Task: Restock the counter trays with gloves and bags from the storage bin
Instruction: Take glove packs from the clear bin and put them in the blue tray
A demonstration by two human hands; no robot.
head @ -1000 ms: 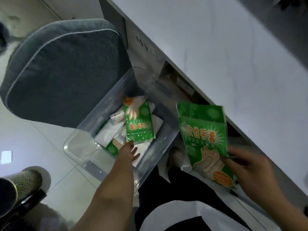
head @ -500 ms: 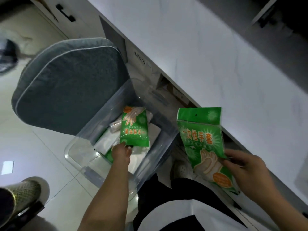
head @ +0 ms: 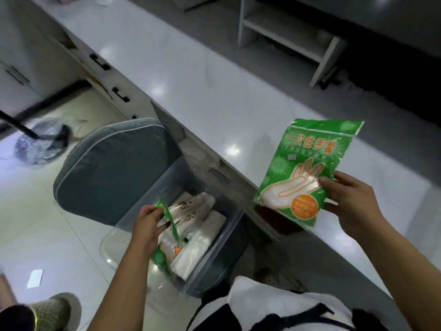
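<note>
Green plastic fills both hands here. Nearest the camera, the left hand point(head: 149, 222) has its fingers and thumb curled round the edge of a glove packet point(head: 170, 219), which shows edge-on and tilted, half lifted above the other packets lying in the clear storage bin point(head: 230, 249) on the floor. Under it lie more packets, some white and some green; what they hold is too blurred to read. To the right and higher, the right hand point(head: 350, 203) pinches a second glove packet point(head: 301, 173) by its lower right side, thumb on the printed face, so it hangs flat and facing the camera over the edge of the white counter point(head: 191, 75). The step in hand looks like gathering packets out of the bin before carrying them up to the trays. To do it well, the left hand should draw its packet straight up past the bin wall rather than dragging it sideways, since the thin film could catch on the packets beneath. Pairing the two packets in one hand would free the other for bags. Beyond the bin stands a grey cushioned chair point(head: 114, 163). No counter trays are in view, so where the packets must go cannot be told.
</note>
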